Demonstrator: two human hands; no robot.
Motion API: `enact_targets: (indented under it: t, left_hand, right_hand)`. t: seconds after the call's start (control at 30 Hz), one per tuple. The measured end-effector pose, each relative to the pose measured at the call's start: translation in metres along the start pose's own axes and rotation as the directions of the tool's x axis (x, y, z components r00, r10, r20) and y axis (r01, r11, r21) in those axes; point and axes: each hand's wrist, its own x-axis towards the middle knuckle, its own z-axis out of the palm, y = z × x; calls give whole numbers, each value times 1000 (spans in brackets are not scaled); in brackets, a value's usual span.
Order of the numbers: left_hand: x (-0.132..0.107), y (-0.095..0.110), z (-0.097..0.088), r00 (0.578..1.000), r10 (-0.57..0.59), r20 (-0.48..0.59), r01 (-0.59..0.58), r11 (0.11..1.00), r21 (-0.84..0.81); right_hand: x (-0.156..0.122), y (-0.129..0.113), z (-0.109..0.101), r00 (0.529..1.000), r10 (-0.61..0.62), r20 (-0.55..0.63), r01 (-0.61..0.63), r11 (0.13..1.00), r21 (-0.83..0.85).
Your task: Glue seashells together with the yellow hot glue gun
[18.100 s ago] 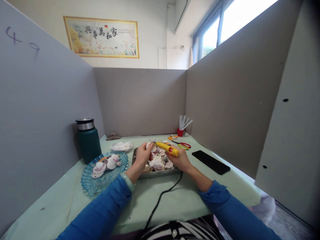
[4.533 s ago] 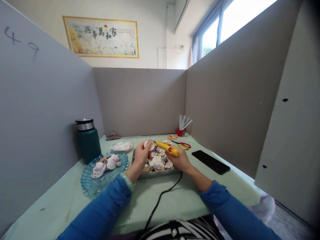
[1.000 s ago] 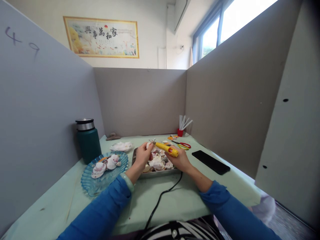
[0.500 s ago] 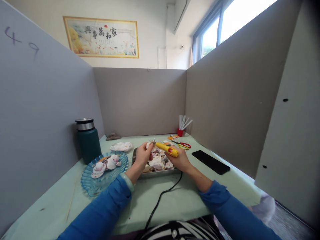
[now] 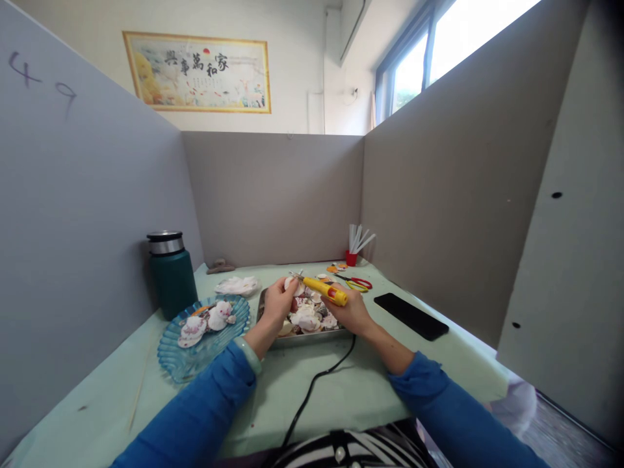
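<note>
My right hand (image 5: 351, 313) is closed around a yellow hot glue gun (image 5: 324, 289), its nozzle pointing left. In my left hand (image 5: 277, 303), a small pale seashell (image 5: 289, 283) is pinched between the fingers, right at the nozzle tip; whether they touch I cannot tell. Both hands are above a metal tray (image 5: 312, 337) filled with shells (image 5: 307, 318). A black cord (image 5: 316, 377) runs from under my right wrist toward my lap. Left of the tray, a blue glass plate (image 5: 170, 361) bears joined shell pieces (image 5: 218, 316).
A green flask (image 5: 173, 283) stands at left, near a white crumpled bundle (image 5: 237, 286). At right lie red-and-yellow scissors (image 5: 359, 284) and a black phone (image 5: 412, 316). White glue sticks (image 5: 358, 239) stand in a red cup (image 5: 351, 259). Grey partitions (image 5: 273, 195) enclose the table. A thin stick (image 5: 139, 390) lies front left.
My hands, the glue gun and the shell have stayed almost in place, with only a very slight shift at the nozzle. Everything else is the same.
</note>
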Motion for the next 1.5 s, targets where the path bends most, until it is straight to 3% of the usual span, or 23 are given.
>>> enact_targets:
  t: [1.5]
  left_hand:
    - [0,-1,0,1000,3,28,-5,998,65]
  right_hand:
    - [0,-3,-1,1000,15,8,-15,1000,17]
